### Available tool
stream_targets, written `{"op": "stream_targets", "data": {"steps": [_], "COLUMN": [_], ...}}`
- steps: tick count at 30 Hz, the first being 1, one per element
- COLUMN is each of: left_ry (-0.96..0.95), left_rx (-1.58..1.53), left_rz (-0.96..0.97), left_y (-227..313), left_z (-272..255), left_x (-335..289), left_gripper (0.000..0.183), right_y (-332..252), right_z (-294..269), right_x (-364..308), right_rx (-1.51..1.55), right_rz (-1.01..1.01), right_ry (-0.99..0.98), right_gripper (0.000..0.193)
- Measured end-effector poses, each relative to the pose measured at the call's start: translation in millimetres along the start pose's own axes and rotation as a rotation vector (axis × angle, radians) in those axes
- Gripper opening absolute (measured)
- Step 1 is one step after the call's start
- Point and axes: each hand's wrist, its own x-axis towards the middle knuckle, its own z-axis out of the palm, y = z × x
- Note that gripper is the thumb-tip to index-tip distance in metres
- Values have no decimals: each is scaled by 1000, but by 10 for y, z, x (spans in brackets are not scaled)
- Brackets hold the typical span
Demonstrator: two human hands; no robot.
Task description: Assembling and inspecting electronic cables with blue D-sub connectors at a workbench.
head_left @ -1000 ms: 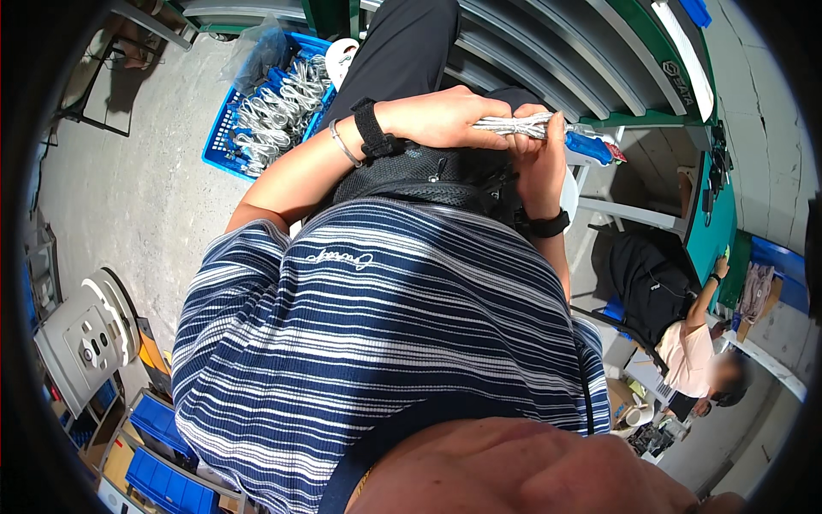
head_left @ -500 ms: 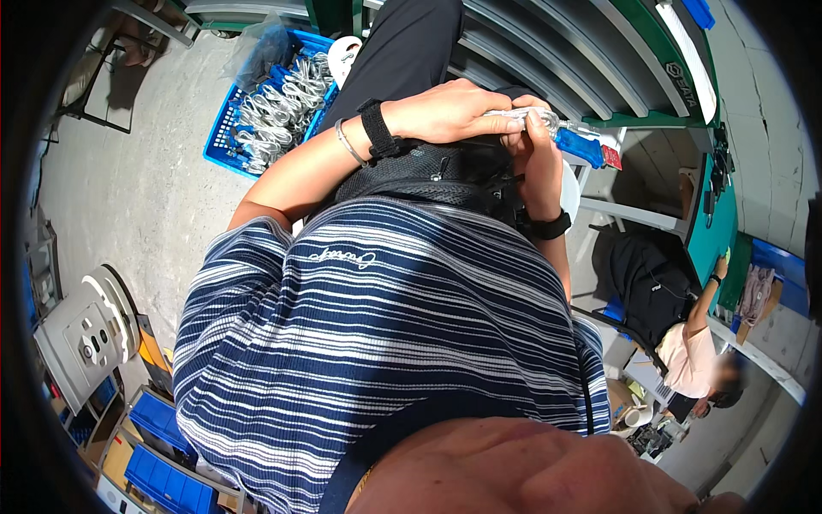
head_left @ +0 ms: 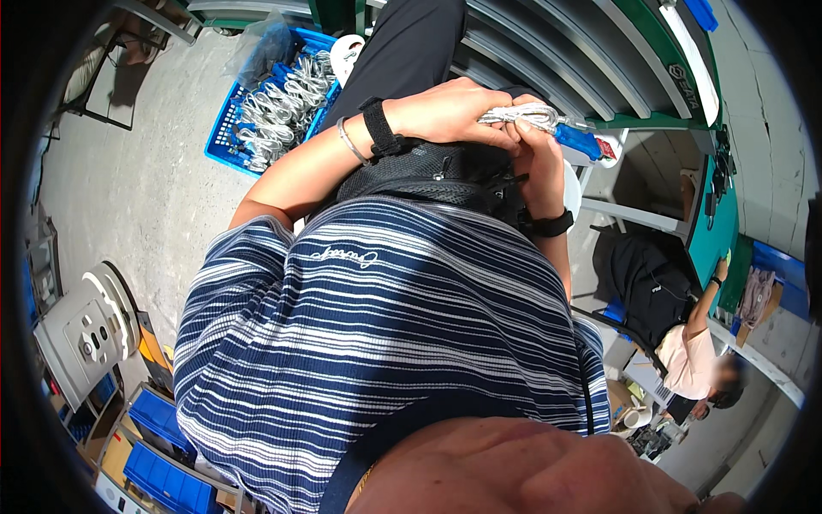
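A coiled silver-grey cable [head_left: 529, 113] lies between my two hands, above my lap. My left hand [head_left: 449, 111] reaches in from the left, its fingers closed on the near end of the coil. From below, my right hand [head_left: 541, 163] grips the coil's underside with bent fingers; part of them is hidden behind the cable. Beyond the coil, to the right, sticks out a blue plastic piece [head_left: 575, 140] with a red-and-white end. Both hands touch each other at the cable.
A blue basket [head_left: 224, 128] full of similar coiled cables stands on the floor at the upper left. Grey metal drawers [head_left: 556, 51] with a green frame rise ahead. A co-worker [head_left: 689, 355] works at a green bench at the right. Blue bins [head_left: 171, 480] stand at the lower left.
The right fingers have slid lower, so more of the cable's loops show. The blue piece has shifted slightly left. Both hands still hold the coil.
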Motion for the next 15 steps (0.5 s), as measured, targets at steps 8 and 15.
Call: {"op": "stream_targets", "data": {"steps": [8,15], "left_ry": [81,-99], "left_rx": [141,74], "left_rz": [-62,-80], "left_y": [86,107], "left_z": [80,21], "left_x": [-15,-12], "left_gripper": [65,83], "right_y": [-27,2], "right_z": [46,-9], "right_x": [21,12], "right_rx": [113,198], "right_rz": [63,109], "right_ry": [90,44], "right_gripper": [17,18]}}
